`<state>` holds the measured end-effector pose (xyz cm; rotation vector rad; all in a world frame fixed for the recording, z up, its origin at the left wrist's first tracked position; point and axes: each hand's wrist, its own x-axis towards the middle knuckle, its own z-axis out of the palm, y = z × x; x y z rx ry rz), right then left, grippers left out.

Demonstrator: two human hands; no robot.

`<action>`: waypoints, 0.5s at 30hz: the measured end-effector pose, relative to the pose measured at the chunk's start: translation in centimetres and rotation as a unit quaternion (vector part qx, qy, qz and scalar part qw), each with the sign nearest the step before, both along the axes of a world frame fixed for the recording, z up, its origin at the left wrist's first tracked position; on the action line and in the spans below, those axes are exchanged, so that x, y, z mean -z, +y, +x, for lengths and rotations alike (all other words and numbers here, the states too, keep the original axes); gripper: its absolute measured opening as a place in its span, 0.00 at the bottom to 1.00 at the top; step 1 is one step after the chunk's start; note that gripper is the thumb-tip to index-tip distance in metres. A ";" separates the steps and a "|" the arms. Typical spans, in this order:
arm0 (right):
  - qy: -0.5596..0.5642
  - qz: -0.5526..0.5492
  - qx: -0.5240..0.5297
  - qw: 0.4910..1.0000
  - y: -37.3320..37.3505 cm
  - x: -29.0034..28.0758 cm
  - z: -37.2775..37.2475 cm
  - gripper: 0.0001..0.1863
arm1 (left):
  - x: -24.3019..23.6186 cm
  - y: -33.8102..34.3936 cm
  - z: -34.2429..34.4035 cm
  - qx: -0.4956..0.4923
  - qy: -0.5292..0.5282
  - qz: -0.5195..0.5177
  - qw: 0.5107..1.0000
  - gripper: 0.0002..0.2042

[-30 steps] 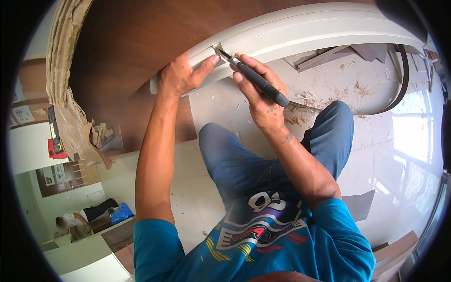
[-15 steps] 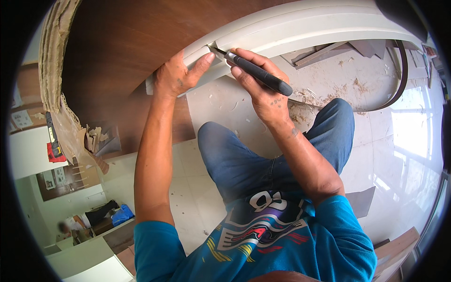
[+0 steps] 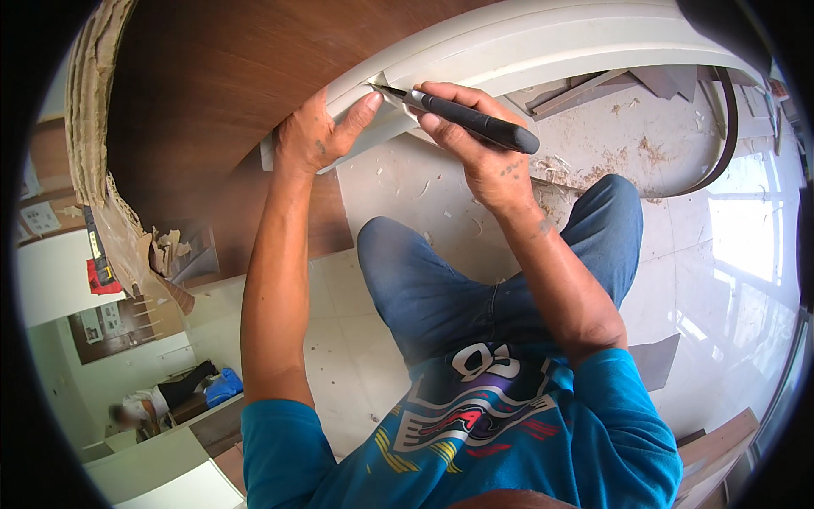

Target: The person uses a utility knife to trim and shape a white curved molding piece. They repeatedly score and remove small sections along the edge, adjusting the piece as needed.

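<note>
Injury to the left thumb [image 3: 366, 103] is judged the main hazard. The thumb is placed just beside the tip of a narrow, dark, metal-looking blade [image 3: 390, 90], at about six o'clock from it; whether the two touch cannot be told. A slip could be caused by the blade catching in, or springing free from, the small notch-like break [image 3: 381, 79] in the long, white, stepped edging [image 3: 543, 51]. By the same slip, the broad, brown, wood-grained panel [image 3: 254, 59], bordering the edging on its eleven o'clock side, could be scratched. The blade could also be bent if levered sideways.

The slim hand tool with rounded black handle and grey collar [image 3: 475, 121], to which the blade belongs, is located at half past twelve from the centre of the head view, its tip set at the break. Its long axis is laid from the handle butt, between three and four o'clock, to the tip, which is pointed between nine and ten o'clock.

The handle is gripped by the person's right hand [image 3: 492, 174], between thumb and fingers. The left hand [image 3: 312, 136], at about eleven o'clock, is laid against the edging with its thumb extended; its fingers are largely hidden, so whether they are curled cannot be told.
</note>
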<state>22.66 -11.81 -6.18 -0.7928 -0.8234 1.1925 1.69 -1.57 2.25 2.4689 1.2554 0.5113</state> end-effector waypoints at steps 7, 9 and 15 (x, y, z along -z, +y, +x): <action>-0.003 0.009 -0.010 1.000 -0.6 0.0 0.8 0.20 | 0.7 0.6 -0.7 0.029 -0.014 0.055 0.998 0.27; 0.020 0.023 0.019 0.999 -0.6 0.2 0.0 0.18 | 0.2 0.5 -0.5 0.033 -0.011 0.035 0.999 0.26; -0.025 0.060 0.092 0.994 -0.4 0.6 -1.6 0.19 | -0.1 0.1 -0.2 0.014 0.004 0.008 1.000 0.27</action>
